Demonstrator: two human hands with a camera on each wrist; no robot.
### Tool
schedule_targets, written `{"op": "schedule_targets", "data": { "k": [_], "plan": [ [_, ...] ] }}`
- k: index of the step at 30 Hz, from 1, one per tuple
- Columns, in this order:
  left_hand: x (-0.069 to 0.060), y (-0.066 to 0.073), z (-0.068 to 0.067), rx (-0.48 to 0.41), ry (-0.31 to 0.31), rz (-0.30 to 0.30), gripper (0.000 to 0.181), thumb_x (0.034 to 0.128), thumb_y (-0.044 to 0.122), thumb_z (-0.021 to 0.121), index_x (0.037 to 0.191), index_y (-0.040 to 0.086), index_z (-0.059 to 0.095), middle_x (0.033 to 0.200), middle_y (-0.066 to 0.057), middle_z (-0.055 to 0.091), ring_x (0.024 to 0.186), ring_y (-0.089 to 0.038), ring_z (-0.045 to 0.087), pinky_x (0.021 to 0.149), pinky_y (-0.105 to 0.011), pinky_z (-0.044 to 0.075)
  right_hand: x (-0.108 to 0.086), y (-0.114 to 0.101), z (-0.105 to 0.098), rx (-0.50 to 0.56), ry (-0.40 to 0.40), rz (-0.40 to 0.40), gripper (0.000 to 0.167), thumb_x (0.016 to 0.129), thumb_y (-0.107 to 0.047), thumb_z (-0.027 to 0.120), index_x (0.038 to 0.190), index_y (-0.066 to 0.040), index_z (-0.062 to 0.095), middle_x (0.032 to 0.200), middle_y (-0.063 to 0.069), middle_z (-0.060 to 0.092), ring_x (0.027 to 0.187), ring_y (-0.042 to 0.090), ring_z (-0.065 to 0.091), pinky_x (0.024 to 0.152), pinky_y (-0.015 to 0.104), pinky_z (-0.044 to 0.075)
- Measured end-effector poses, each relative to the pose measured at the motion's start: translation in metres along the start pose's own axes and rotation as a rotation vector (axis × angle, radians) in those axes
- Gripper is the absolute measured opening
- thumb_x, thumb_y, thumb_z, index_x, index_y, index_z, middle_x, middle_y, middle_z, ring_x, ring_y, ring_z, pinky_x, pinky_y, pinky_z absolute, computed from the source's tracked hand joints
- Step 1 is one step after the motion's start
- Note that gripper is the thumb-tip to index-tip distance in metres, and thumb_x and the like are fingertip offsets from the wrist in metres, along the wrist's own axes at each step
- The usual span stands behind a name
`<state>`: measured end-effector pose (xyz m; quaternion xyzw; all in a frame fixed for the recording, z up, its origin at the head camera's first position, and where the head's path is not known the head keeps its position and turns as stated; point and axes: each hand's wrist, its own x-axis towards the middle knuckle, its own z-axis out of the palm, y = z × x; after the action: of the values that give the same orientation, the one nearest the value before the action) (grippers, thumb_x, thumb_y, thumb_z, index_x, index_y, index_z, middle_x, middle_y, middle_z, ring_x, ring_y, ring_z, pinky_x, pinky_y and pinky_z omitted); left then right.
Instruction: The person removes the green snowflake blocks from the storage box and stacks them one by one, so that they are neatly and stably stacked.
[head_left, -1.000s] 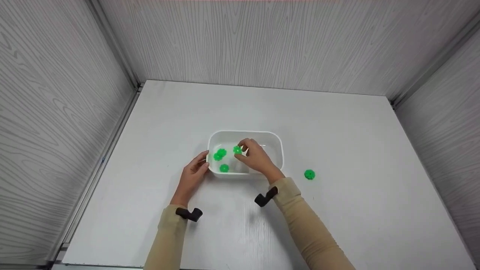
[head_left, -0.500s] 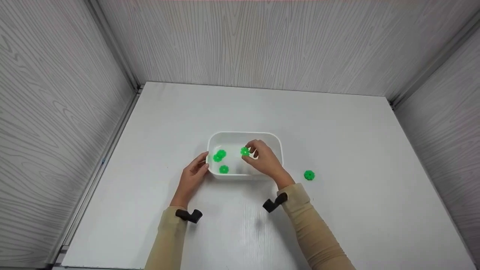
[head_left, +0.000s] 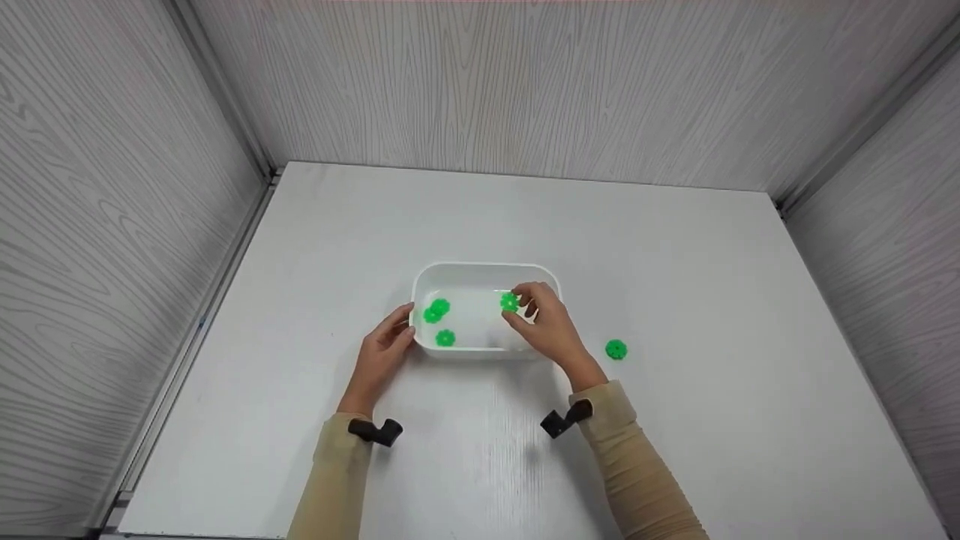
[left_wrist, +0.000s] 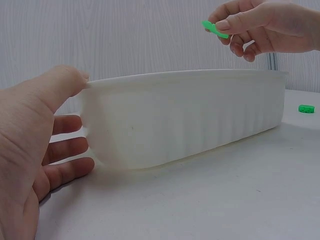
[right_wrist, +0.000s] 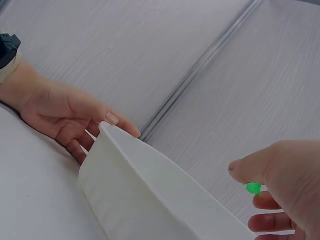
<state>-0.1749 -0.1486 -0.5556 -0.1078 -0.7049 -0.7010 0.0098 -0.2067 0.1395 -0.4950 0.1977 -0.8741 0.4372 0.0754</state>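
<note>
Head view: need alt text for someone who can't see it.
A person's right hand pinches a green flower-shaped piece above a white tub, while the left hand touches the tub's left end. Three similar pieces lie inside, two overlapping; another green item sits on the white table, right of the tub.

Open air leads straight down to the middle of the white, rounded-rectangular plastic tub (head_left: 465, 350), between three green flower-shaped plastic discs (head_left: 445, 338) lying at its left end and the right-hand grip (head_left: 551, 326), which blocks the right part while pinching a fourth green disc (head_left: 510, 302). The left-hand grip (head_left: 382, 364) bars the tub's left wall, but the far side can be reached over the white surface (head_left: 480, 217). At the near right, a lone green disc (head_left: 616, 349) and the beige right sleeve (head_left: 637, 465) stand in the way, with free room farther right.
</note>
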Motion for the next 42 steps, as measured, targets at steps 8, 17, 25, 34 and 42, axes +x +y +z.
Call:
{"op": "schedule_targets", "data": {
  "k": [8,17,25,34,42],
  "plan": [
    [0.001,0.001,0.000,0.009,0.014,-0.005,0.045,0.0946,0.011,0.055,0.138,0.003,0.044,0.136,-0.023,0.044,0.121,-0.038,0.045,0.093,-0.024,0.045,-0.015,0.007,-0.009,0.014,0.083,0.007,0.032,0.085,-0.015,0.069,0.113,-0.005,0.055,0.092,0.010,0.053,0.077,0.026,0.053,0.064,0.032,0.047],
    [0.002,0.000,0.001,-0.009,0.017,-0.003,0.046,0.0943,0.010,0.055,0.137,-0.001,0.043,0.137,-0.025,0.042,0.122,-0.039,0.043,0.093,-0.024,0.044,-0.031,0.020,-0.021,0.038,0.168,0.029,0.031,0.084,-0.014,0.070,0.111,-0.004,0.057,0.090,0.012,0.054,0.075,0.024,0.052,0.063,0.040,0.048],
    [0.002,0.001,0.001,-0.016,0.023,-0.005,0.046,0.0940,0.011,0.056,0.137,-0.001,0.043,0.135,-0.025,0.043,0.122,-0.040,0.043,0.094,-0.022,0.043,-0.045,0.031,-0.030,0.086,0.248,0.020,0.032,0.084,-0.017,0.070,0.111,-0.005,0.058,0.091,0.007,0.056,0.077,0.022,0.054,0.063,0.039,0.048],
    [0.005,-0.011,-0.001,-0.023,0.034,0.004,0.045,0.0938,0.014,0.057,0.137,0.004,0.046,0.135,-0.022,0.045,0.120,-0.037,0.046,0.093,-0.024,0.044,-0.065,0.046,-0.044,0.079,0.292,0.084,0.031,0.083,-0.014,0.070,0.110,-0.005,0.058,0.092,0.006,0.056,0.077,0.022,0.053,0.063,0.042,0.047],
    [0.004,-0.008,0.000,-0.037,0.018,-0.004,0.046,0.0938,0.013,0.057,0.137,0.001,0.044,0.135,-0.023,0.045,0.121,-0.038,0.045,0.092,-0.026,0.045,-0.085,0.066,-0.060,0.030,0.313,0.129,0.031,0.083,-0.013,0.071,0.110,-0.004,0.058,0.090,0.006,0.055,0.076,0.020,0.052,0.062,0.037,0.046]
  ]
}}
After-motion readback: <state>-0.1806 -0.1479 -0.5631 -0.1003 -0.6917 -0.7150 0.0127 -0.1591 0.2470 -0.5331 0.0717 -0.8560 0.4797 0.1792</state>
